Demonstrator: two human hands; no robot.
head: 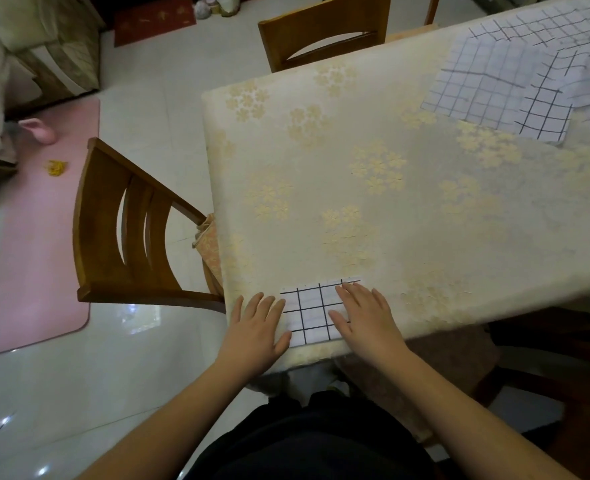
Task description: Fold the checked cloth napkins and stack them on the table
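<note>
Checked folded napkin (312, 313) lies under both flat hands, left (257, 327) and right (366, 318).

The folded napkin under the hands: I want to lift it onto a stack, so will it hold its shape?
Probably not by itself: the folded napkin is thin cloth lying flat under the right hand, so likely floppy and light. Its layers may slip open on the smooth-looking tablecloth.

One folded checked napkin (312, 313) lies at the near edge of the one counter (373, 202), with two hands on it, a left hand (257, 332) and a right hand (366, 318). At the far right corner is one heap of unfolded checked napkins (515, 81), overlapping too much to count. Two wooden chairs (127, 230) stand beside the counter, and one pink mat (40, 237) lies on the floor.
</note>
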